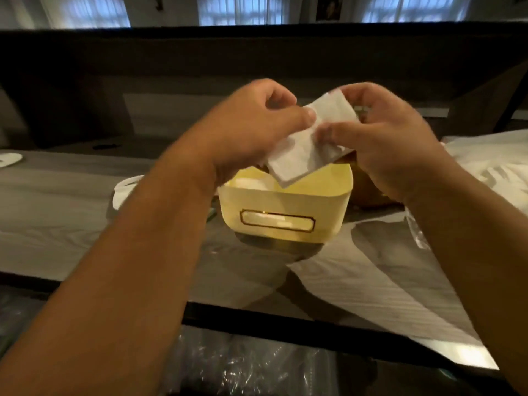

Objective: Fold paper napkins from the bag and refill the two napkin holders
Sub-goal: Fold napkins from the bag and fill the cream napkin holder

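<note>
Taking the cream napkin holder [285, 212] as the landmark, a thin white loop [121, 192], perhaps a bag handle, lies on the grey table [57, 201] to its left. Above the holder's left rim, the left hand [251, 132] has its fingers curled, thumb and forefinger pinching the upper left edge of a folded white napkin [303, 144]. The napkin hangs in the air directly over the holder's open top, its long axis tilted from upper right to lower left, its low corner just above the holder's mouth and apart from it. White paper shows inside the holder on the left side. Above the holder's right rim, the right hand [380, 141] pinches the napkin's right edge with its thumb, fingers curled behind. Both hands sit about equally near; the next move likely calls for lowering the napkin straight down. To the holder's right lies crumpled white plastic [485, 161].
</note>
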The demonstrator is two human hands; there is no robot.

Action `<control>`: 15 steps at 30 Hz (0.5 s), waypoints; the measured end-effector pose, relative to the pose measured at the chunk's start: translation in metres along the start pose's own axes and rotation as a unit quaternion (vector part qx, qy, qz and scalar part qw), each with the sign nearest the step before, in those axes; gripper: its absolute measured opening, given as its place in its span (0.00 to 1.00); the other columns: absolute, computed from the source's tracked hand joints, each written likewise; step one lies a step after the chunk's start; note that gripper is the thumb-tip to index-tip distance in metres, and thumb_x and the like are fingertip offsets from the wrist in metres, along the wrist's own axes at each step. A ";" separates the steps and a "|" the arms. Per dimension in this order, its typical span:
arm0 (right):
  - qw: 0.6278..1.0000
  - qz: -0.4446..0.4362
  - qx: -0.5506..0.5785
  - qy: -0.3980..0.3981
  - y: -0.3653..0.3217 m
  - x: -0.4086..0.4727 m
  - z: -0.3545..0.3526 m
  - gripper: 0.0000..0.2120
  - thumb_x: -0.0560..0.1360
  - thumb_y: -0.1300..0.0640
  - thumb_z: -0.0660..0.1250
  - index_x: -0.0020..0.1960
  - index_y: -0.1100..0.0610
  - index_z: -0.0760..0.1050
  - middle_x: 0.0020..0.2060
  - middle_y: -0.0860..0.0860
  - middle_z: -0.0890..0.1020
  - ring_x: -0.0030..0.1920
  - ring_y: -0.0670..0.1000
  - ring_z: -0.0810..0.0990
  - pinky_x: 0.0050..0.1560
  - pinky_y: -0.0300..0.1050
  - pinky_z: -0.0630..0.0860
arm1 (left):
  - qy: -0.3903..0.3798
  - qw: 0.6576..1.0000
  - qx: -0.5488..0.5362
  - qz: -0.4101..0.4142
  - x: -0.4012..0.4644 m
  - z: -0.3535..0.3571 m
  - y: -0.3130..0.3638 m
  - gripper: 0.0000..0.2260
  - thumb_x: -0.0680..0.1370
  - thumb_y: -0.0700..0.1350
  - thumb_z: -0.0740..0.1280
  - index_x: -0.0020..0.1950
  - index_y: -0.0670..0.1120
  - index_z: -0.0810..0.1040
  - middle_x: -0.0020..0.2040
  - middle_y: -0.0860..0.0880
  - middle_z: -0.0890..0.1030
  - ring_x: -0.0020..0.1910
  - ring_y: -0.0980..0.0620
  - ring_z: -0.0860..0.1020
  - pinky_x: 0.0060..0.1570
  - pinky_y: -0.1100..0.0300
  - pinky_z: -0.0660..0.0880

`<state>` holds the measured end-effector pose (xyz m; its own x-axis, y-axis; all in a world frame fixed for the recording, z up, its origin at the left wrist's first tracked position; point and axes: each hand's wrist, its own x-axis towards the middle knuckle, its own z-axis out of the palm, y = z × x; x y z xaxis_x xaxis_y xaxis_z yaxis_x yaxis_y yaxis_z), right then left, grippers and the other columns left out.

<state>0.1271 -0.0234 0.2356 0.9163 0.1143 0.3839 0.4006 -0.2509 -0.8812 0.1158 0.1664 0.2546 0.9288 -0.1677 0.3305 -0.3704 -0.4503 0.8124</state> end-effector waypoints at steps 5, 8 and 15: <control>0.983 0.044 -0.136 -0.114 -0.002 0.074 0.029 0.21 0.71 0.56 0.77 0.61 0.45 0.76 0.49 0.47 0.83 0.44 0.47 0.85 0.34 0.36 0.81 | -0.026 0.993 0.103 -0.055 0.053 -0.023 -0.023 0.15 0.74 0.54 0.73 0.60 0.55 0.79 0.51 0.54 0.82 0.47 0.55 0.83 0.41 0.57 0.81; 0.949 0.050 -0.242 -0.196 0.003 0.092 0.035 0.23 0.69 0.53 0.78 0.61 0.43 0.75 0.48 0.45 0.83 0.39 0.45 0.85 0.30 0.34 0.79 | -0.045 0.987 0.124 -0.088 0.060 -0.024 -0.050 0.20 0.74 0.55 0.73 0.64 0.58 0.76 0.52 0.56 0.83 0.45 0.57 0.84 0.39 0.59 0.81; 0.888 0.035 -0.363 -0.281 0.005 0.103 0.054 0.27 0.56 0.44 0.78 0.48 0.33 0.66 0.40 0.44 0.83 0.33 0.43 0.84 0.28 0.34 0.76 | -0.058 0.986 0.139 -0.079 0.060 -0.023 -0.073 0.28 0.72 0.52 0.76 0.68 0.62 0.68 0.49 0.55 0.83 0.39 0.60 0.84 0.35 0.62 0.82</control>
<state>0.2234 0.0394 0.2559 0.8737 0.4845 -0.0435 0.4267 -0.8063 -0.4097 0.1983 0.2098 0.2262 0.9755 -0.1692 0.1404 -0.2192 -0.6983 0.6814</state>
